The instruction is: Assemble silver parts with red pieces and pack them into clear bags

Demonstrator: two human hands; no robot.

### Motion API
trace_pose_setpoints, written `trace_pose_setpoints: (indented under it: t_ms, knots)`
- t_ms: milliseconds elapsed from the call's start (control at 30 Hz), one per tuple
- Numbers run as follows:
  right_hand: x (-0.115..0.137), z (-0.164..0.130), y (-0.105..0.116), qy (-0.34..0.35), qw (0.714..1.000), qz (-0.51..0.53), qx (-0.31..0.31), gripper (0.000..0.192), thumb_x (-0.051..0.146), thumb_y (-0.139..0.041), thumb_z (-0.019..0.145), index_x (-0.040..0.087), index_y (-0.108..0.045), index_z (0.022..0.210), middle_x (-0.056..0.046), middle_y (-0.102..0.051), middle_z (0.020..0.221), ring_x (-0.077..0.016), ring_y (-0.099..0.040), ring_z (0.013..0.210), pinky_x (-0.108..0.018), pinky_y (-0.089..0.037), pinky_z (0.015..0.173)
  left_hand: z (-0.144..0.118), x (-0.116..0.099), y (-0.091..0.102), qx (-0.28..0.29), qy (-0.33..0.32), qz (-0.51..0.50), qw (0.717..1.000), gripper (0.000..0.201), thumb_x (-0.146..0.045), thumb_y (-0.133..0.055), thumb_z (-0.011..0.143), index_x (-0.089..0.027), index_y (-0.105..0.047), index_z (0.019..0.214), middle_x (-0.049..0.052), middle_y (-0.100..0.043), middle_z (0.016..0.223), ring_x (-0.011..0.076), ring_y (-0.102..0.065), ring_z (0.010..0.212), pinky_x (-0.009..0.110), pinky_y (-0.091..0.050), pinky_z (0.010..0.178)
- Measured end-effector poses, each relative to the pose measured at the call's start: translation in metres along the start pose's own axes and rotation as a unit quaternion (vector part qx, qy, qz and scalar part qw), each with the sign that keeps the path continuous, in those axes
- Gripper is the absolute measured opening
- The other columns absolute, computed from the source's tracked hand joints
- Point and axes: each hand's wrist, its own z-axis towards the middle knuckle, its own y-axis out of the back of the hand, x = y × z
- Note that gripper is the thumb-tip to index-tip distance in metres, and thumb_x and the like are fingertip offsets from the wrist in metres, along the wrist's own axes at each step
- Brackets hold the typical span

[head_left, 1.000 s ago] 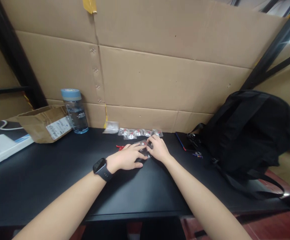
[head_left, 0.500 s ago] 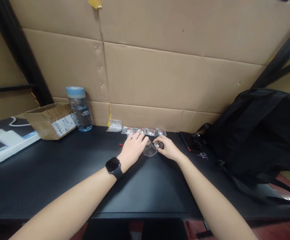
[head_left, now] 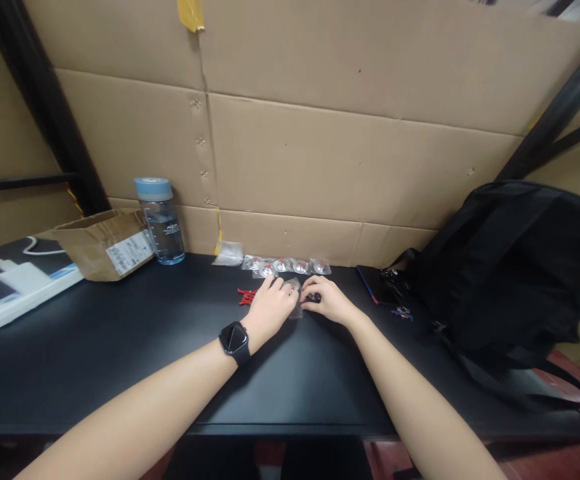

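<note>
My left hand (head_left: 273, 305), with a black watch on its wrist, curls its fingers over a small clear plastic bag (head_left: 297, 313) on the black table. Close beside it, my right hand (head_left: 329, 300) has thumb and fingers closed around a small round shiny piece (head_left: 314, 297), mostly hidden by the fingers and touching or near the bag's edge. Just behind the hands lie several small clear packets (head_left: 301, 267), each with a round silvery piece and a red spot inside. Left of my left hand is a little heap of red pieces (head_left: 246, 297), partly covered by that hand.
A flat clear packet (head_left: 229, 253) lies by the cardboard wall (head_left: 290, 160). To the left stand a water bottle (head_left: 163, 223), an open cardboard box (head_left: 97, 243) and a white power strip (head_left: 25, 297). At right are a dark flat case (head_left: 374, 285), a small trinket (head_left: 403, 313) and a black backpack (head_left: 510, 280).
My right hand has moved left with the round piece, close against the bag and my left hand. My left hand has shifted slightly right and down, uncovering more red pieces.
</note>
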Motion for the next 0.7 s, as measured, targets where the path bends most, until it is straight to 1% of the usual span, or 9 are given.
trace_pose_setpoints:
  t_ms: [67,167,300,467,567,700]
  knots:
    - [0.002,0.000,0.001,0.004,1.000,0.002,0.003,0.011,0.014,-0.080,0.077,0.024,-0.076,0.081,-0.003,-0.068,0.100,-0.0193,-0.063,0.098,-0.034,-0.046,0.093,-0.001,-0.005,-0.001,-0.002,-0.003,-0.010,1.000,0.023,-0.015,-0.046,0.098,-0.015,-0.068,0.106,0.013,-0.070,0.102,0.0278,-0.059,0.103,0.048,-0.035,0.105]
    - [0.003,0.001,0.001,0.004,1.000,0.004,-0.001,0.012,0.010,-0.077,0.078,0.022,-0.075,0.079,-0.003,-0.069,0.097,-0.0184,-0.063,0.093,-0.031,-0.048,0.087,-0.002,-0.013,0.000,0.005,0.010,-0.013,1.000,0.026,-0.015,-0.045,0.099,-0.013,-0.070,0.105,0.016,-0.070,0.106,0.0290,-0.059,0.104,0.049,-0.034,0.105]
    - [0.003,0.001,0.001,0.005,1.000,0.002,-0.012,0.013,0.008,-0.075,0.077,0.020,-0.073,0.078,-0.003,-0.070,0.091,-0.0169,-0.064,0.086,-0.029,-0.048,0.082,-0.004,-0.020,0.004,0.017,0.031,-0.011,0.999,0.028,-0.010,-0.044,0.097,-0.012,-0.072,0.104,0.017,-0.071,0.102,0.0300,-0.059,0.105,0.048,-0.035,0.104]
    - [0.005,0.001,0.001,-0.007,1.000,-0.013,-0.023,0.010,0.010,-0.075,0.077,0.020,-0.073,0.079,-0.001,-0.070,0.085,-0.0158,-0.062,0.080,-0.027,-0.047,0.078,-0.005,-0.019,0.012,0.008,0.025,0.005,1.000,0.028,-0.012,-0.045,0.097,-0.015,-0.072,0.102,0.014,-0.071,0.098,0.0278,-0.059,0.101,0.048,-0.033,0.106]
    - [0.007,0.000,0.002,-0.015,0.999,-0.017,-0.030,0.009,0.012,-0.076,0.078,0.020,-0.073,0.080,0.000,-0.071,0.082,-0.0154,-0.060,0.078,-0.026,-0.045,0.076,-0.005,-0.017,0.013,0.011,0.027,0.006,1.000,0.028,-0.010,-0.045,0.096,-0.013,-0.073,0.097,0.014,-0.071,0.093,0.0280,-0.059,0.098,0.048,-0.034,0.105]
    - [0.006,-0.001,0.001,-0.018,0.999,-0.015,-0.034,0.007,0.014,-0.075,0.079,0.021,-0.072,0.079,0.001,-0.072,0.080,-0.0151,-0.060,0.077,-0.026,-0.044,0.074,-0.004,-0.018,0.011,0.007,0.027,0.010,1.000,0.029,-0.010,-0.044,0.096,-0.011,-0.073,0.095,0.016,-0.070,0.092,0.0294,-0.059,0.098,0.048,-0.034,0.104]
